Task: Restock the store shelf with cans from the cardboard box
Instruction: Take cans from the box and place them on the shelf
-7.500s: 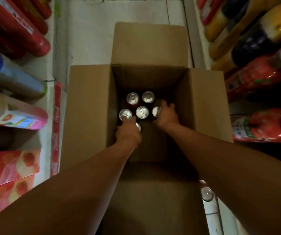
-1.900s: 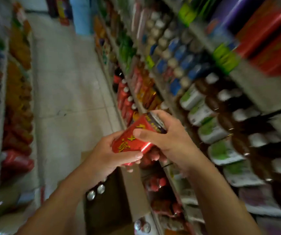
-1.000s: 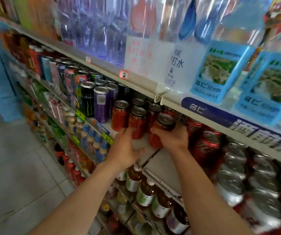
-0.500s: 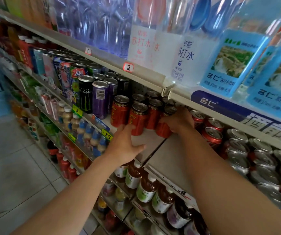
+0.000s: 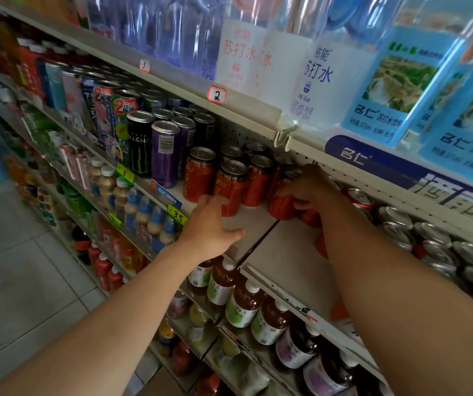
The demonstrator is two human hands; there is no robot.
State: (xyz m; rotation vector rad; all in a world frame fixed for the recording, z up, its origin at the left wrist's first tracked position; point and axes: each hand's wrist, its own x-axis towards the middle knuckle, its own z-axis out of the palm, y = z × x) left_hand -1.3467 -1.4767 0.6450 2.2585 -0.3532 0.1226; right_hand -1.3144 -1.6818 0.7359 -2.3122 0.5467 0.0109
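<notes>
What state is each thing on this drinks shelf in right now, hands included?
Right hand: grips a red drink can, upright on the grey metal shelf.
Left hand: fingers relaxed, at the front red can, holding nothing.
Row of red cans: upright, unopened.
Tall black can: upright, closed.
Tall purple can: upright, closed.

On the shelf [image 5: 261,227], the right hand [image 5: 313,190] grips a red can [image 5: 282,205] standing at the right end of the red-can row. The left hand [image 5: 211,227] hovers with loosely spread fingers near the front can [image 5: 231,187].
</notes>
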